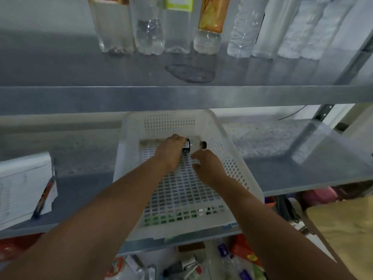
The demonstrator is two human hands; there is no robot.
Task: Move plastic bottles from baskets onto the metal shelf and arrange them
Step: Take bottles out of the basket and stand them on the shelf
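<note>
A grey metal shelf [181, 98] is seen from above, set against a pale wall. On its upper board [70, 65] a row of clear plastic bottles [149, 37] is stood along the far edge, close together. One of them is wrapped in an orange label [212, 15] and another in a yellow-green label [178, 4]. A dark oval stain [189, 74] is marked on the board just in front of them. On the lower board [302, 168] a white perforated basket [252, 190] is placed in the middle, its near rim reaching the board's near edge. To the left, a printed sheet of paper [20, 188] is laid with a pen-like object [44, 197] on it. Below the shelf, more bottles and coloured packets [181, 265] are scattered, blurred.

A small bottle [194, 146] is lying on its side at the far end of the basket floor. Its body is clear, a dark label is wrapped around its left part, and a dark cap [204, 144] is fitted at its right end. The left hand [171, 151] is curled over the bottle's left part and grips it. The right hand [210, 168] is held just near of the bottle with fingers bent. Whether something clear is pinched in them cannot be told.
</note>
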